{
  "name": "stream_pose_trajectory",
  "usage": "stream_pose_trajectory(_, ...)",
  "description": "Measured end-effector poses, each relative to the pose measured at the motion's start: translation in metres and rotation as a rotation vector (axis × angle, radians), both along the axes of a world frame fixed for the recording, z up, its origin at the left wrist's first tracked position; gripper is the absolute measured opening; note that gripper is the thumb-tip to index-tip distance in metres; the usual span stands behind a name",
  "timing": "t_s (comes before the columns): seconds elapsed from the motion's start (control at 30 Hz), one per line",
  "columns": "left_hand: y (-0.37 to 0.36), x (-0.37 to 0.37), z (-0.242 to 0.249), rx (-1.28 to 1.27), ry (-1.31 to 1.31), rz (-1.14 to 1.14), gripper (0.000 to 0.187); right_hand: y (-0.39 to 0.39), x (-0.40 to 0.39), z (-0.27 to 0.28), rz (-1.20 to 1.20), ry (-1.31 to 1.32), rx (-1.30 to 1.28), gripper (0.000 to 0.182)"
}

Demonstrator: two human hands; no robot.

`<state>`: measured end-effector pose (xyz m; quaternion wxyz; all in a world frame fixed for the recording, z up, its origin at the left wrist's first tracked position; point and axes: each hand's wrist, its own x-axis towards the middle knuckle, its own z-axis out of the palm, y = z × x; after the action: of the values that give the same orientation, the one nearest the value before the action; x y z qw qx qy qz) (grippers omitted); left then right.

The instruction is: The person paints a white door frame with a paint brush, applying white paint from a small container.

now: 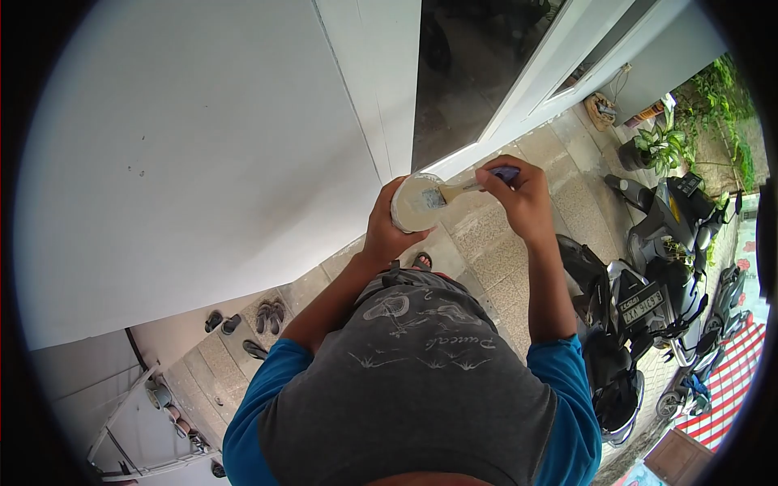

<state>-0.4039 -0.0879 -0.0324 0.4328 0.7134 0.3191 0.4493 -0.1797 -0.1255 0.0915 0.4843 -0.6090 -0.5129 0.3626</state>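
My left hand [386, 228] is closed around a round tub [396, 215] with pale, whitish contents, held in front of my body. My right hand [523, 194] grips a paintbrush [463, 189] by its purple handle, fingers wrapped round it. The brush slants down to the left. Its head reaches into the tub, and the tip looks greyish against the pale contents. The side of the tub is partly hidden by my left fingers and thumb.
A large white wall [186, 162] stands close on the left, with a dark glass pane [470, 73] beside it. Parked motorbikes [640, 304] line the right. Sandals [270, 316] lie on the paved floor [506, 267]. A potted plant [660, 146] stands at the far right.
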Motion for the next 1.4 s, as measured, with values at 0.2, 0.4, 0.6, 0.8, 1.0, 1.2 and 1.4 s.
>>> stream_pose_trajectory(0.2,-0.006,0.004,-0.005,0.005,0.023,0.025,0.089,-0.026,-0.010,0.017,0.019,-0.214,0.172,0.011)
stream_pose_trajectory(0.4,-0.015,0.005,-0.010,-0.017,0.061,0.021,0.088,-0.031,-0.017,0.011,0.013,-0.281,0.196,0.010)
stream_pose_trajectory(0.6,-0.018,0.002,-0.017,-0.016,0.074,0.017,0.090,-0.031,-0.020,-0.003,0.029,-0.283,0.293,0.010)
stream_pose_trajectory(0.8,-0.018,-0.006,-0.016,-0.042,0.080,0.000,0.090,-0.032,-0.028,0.010,0.024,-0.276,0.135,0.010)
stream_pose_trajectory(1.0,-0.003,-0.021,-0.016,0.006,0.095,0.002,0.091,-0.025,-0.046,0.010,-0.001,-0.258,0.115,0.011)
stream_pose_trajectory(1.2,0.012,-0.051,-0.009,-0.045,0.042,-0.029,0.085,-0.017,-0.077,0.005,-0.097,-0.193,0.071,0.011)
stream_pose_trajectory(1.4,0.031,-0.087,-0.008,-0.052,0.074,-0.062,0.086,-0.004,-0.107,-0.009,-0.148,-0.113,0.062,0.013)
